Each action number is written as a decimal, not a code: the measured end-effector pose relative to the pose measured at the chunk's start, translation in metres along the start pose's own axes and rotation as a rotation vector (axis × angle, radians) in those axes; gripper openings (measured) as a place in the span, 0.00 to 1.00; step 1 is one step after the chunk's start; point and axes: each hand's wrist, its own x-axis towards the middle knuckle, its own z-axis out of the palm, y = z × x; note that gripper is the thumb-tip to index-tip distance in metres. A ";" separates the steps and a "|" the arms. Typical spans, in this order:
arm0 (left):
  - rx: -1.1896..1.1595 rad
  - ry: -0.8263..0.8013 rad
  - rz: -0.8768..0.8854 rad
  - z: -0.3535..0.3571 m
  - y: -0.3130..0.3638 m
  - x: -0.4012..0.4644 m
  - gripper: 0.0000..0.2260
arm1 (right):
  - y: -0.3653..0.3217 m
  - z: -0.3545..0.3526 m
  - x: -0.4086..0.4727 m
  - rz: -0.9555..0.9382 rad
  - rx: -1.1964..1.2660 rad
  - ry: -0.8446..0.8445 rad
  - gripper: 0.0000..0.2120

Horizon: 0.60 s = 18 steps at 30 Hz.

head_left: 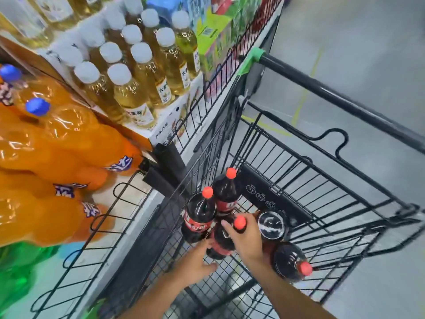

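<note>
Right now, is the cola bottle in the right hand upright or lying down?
Roughly upright: the cola bottle with red cap on top, like two standing bottles beside it; right hand grips its neck.

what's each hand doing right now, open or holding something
Left hand: open, fingers touching the side of the dark plastic cola bottle with a red cap.
Right hand: gripping that same bottle by its neck.

Bright, even light falls from above, and the shadows are faint on the pale floor (345, 42). White glints sit on the orange bottles (57, 139) and on each cola bottle (199, 215). The shelf's far left end and lower left corner smear with blur. Wide-angle bending bows the cart (345, 107) toward the edges.
</note>
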 end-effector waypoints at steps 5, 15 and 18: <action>-0.063 0.074 0.000 0.011 -0.009 0.011 0.35 | 0.015 0.015 -0.016 -0.050 -0.052 -0.073 0.21; -0.213 0.027 0.051 0.030 -0.038 0.062 0.51 | 0.042 0.003 -0.012 0.180 0.232 -0.120 0.25; -0.360 0.052 0.118 0.047 -0.047 0.086 0.56 | 0.053 0.003 -0.009 0.170 0.209 -0.121 0.28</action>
